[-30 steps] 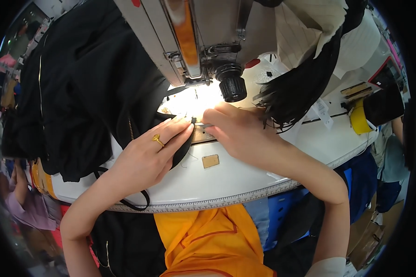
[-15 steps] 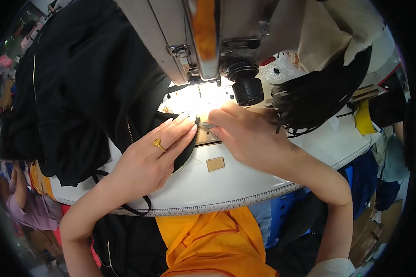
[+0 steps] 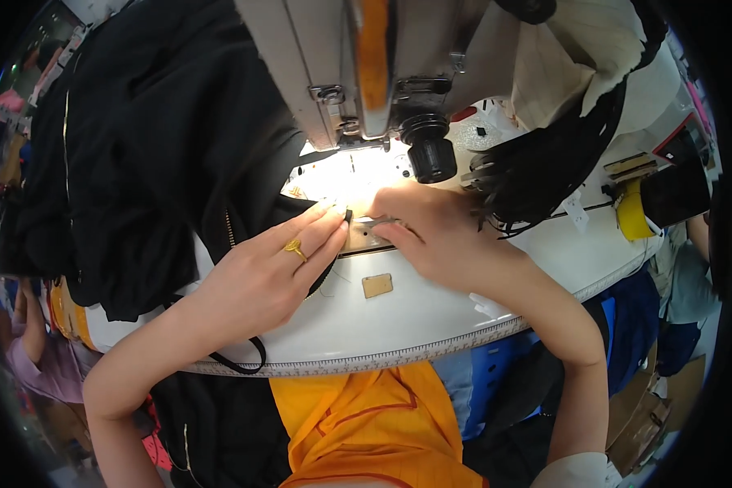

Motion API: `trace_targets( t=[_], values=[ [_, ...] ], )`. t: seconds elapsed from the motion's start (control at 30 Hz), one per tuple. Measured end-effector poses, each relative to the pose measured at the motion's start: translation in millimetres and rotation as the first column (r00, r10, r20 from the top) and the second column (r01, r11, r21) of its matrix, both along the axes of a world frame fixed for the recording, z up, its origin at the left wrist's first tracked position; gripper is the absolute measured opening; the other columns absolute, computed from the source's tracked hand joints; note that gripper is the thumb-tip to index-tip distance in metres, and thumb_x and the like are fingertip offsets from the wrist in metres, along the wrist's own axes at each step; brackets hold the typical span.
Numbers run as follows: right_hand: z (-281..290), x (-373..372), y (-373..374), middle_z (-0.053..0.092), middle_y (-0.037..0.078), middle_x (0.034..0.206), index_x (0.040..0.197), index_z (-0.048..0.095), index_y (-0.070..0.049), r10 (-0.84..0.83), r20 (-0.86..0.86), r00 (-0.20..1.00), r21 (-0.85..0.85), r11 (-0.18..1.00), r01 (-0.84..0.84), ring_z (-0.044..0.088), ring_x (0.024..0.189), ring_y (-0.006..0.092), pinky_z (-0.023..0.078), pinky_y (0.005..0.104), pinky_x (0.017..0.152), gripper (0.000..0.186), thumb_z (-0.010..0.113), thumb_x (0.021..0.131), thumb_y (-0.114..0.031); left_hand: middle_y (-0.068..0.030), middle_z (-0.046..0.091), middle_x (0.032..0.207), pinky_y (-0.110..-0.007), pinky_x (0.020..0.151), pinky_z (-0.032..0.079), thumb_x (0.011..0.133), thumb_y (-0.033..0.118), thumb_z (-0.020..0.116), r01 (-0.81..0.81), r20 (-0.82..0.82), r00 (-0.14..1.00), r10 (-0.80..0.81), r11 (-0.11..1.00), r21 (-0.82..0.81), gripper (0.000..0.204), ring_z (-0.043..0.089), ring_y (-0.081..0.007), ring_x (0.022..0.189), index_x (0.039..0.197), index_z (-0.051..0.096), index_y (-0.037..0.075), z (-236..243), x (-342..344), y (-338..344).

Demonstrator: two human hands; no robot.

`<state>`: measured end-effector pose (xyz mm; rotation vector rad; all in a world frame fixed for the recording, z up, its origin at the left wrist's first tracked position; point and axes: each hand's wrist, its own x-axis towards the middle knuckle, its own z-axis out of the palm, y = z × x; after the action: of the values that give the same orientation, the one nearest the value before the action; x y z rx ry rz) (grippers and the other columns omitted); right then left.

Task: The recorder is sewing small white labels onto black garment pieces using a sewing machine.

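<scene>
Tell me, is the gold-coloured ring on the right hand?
No, the gold-coloured ring is on a finger of the left hand, and none shows on the right hand.

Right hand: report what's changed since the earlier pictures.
The right hand has shifted its thumb slightly rightward, showing more of the metal tool in its grip; no release is visible. The left hand stays on the black cloth; the card stays put.

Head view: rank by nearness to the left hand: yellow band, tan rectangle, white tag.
From the left hand:
1. Tan rectangle: just right, on the white tabletop.
2. White tag: well to the right.
3. Yellow band: farther right, past the tag.
</scene>
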<state>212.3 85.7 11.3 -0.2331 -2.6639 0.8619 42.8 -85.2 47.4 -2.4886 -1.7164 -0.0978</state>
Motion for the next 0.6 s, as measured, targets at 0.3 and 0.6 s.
trace_targets(
  t=[0.3,0.6],
  values=[
    [11,0,-14,0.056,0.006,0.086,0.099,0.06,-0.009,-0.007,0.121,0.993,0.384,0.923,-0.041,0.064,0.073,0.0265,0.05,0.034,0.064,0.011,0.062,0.089,-0.014,-0.0185,0.057,0.128,-0.033,0.101,0.048,0.074,0.006,0.06,-0.016,0.067,0.998,0.014,0.999,0.034,0.054,0.057,-0.0285,0.12,0.125,0.056,-0.01,-7,-2,-2],
    [0,-9,7,0.059,0.01,0.097,0.104,0.06,-0.007,-0.011,0.036,0.999,0.329,0.944,-0.002,0.063,0.082,0.0283,0.05,0.0378,0.071,0.014,0.06,0.092,-0.015,-0.0121,0.049,0.135,-0.036,0.084,0.055,0.081,-0.001,0.059,-0.135,0.38,0.917,0.123,0.991,0.005,0.054,0.063,-0.0297,0.106,0.134,0.052,0.0,-19,-10,8]
  ],
)
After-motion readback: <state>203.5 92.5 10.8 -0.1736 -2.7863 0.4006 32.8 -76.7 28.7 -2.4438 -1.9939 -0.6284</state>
